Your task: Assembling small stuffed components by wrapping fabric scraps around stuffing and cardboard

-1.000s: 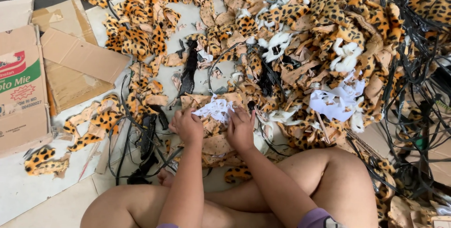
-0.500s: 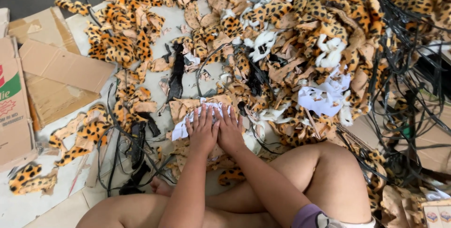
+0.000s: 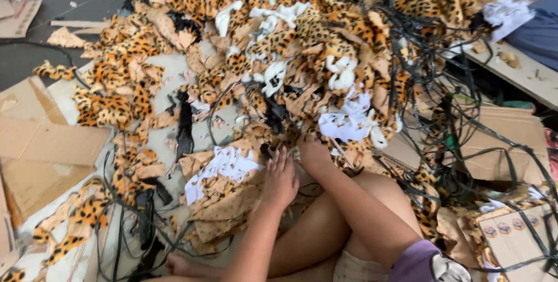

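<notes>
Both hands have shifted since the earlier view: a moment ago they lay side by side on the white-backed fabric piece, and now the right one has gone up toward the heap. Left hand (image 3: 280, 178) lies flat, fingers spread, its grip open on the tan backing of a stack of fabric pieces (image 3: 232, 200) on the floor. Just at ten o'clock from it sits the white-backed fabric piece (image 3: 224, 166), on top of that stack. Right hand (image 3: 314, 153) is at one o'clock from the left, near it but apart, fingers pushed into the edge of the leopard-print scrap heap (image 3: 302, 44); whether its grip is closed on anything I cannot tell, since the fingertips are buried. Black straps (image 3: 442, 84) tangle through the heap at two o'clock. Flattened cardboard (image 3: 46, 148) lies on the floor at nine o'clock. Bare knees are folded below the hands.
</notes>
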